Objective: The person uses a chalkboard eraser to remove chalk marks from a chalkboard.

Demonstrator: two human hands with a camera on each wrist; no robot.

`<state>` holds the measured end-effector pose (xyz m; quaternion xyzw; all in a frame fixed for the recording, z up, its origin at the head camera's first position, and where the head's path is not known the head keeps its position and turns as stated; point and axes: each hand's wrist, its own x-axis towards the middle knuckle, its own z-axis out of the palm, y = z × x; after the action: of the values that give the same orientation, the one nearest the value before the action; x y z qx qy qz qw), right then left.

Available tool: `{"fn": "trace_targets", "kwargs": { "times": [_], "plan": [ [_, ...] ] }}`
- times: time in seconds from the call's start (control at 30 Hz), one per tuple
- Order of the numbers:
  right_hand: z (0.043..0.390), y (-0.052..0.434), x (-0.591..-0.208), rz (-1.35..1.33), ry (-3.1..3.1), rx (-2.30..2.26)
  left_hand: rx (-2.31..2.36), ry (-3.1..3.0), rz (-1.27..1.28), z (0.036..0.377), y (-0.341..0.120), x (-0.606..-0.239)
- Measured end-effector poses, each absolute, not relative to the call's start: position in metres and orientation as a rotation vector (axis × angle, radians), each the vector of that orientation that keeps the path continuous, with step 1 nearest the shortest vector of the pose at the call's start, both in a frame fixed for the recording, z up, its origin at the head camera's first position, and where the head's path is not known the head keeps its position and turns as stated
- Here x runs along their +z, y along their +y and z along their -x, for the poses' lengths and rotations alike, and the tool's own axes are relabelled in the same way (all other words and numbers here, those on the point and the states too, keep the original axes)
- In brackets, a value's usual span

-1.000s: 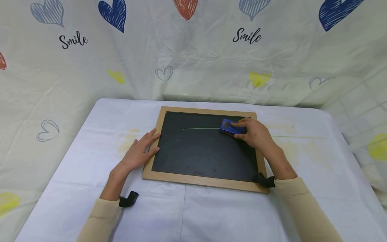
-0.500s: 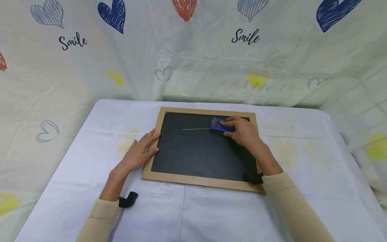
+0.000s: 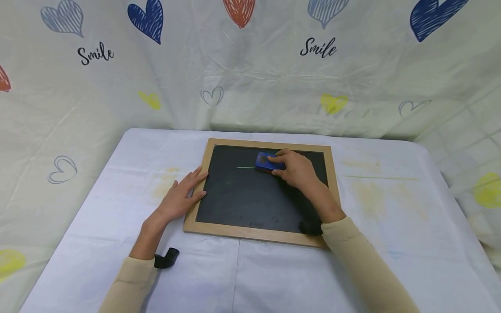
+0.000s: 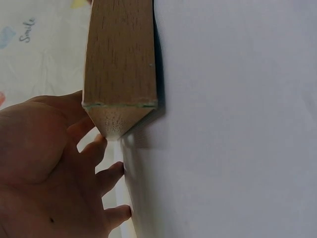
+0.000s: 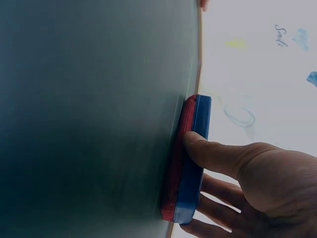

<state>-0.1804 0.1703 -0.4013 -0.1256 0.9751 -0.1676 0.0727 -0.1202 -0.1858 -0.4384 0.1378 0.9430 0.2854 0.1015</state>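
A small blackboard [image 3: 242, 198] in a wooden frame [image 3: 250, 234] lies on the table. My right hand [image 3: 297, 170] grips a blue chalkboard eraser [image 3: 264, 162] by its sides. In the right wrist view the eraser [image 5: 190, 183] shows a red felt pad [image 5: 173, 183] against the board, with the thumb on its near side. A short pale green chalk line [image 3: 245, 167] runs left from the eraser. My left hand [image 3: 180, 198] rests with spread, straight fingers on the frame's left edge. In the left wrist view the frame's corner [image 4: 121, 59] stands beside the left palm [image 4: 34, 148].
A white cloth [image 3: 270, 278] covers the table, with yellowish stains [image 3: 368, 200] right of the board. Behind it hangs a curtain [image 3: 266, 65] printed with hearts. Black wrist straps [image 3: 166, 258] stick out at both sleeves.
My right hand has slid the eraser leftward along the chalk line, and the visible line has become shorter. The left hand stays in place on the frame.
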Motion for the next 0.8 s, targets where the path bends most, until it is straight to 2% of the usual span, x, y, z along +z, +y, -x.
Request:
{"fn": "trace_targets", "kwargs": {
  "times": [0.8],
  "plan": [
    [0.187,0.087,-0.402,0.512,2.962,-0.378,0.870,2.782,-0.424,0.121,-0.187,-0.439]
  ]
}}
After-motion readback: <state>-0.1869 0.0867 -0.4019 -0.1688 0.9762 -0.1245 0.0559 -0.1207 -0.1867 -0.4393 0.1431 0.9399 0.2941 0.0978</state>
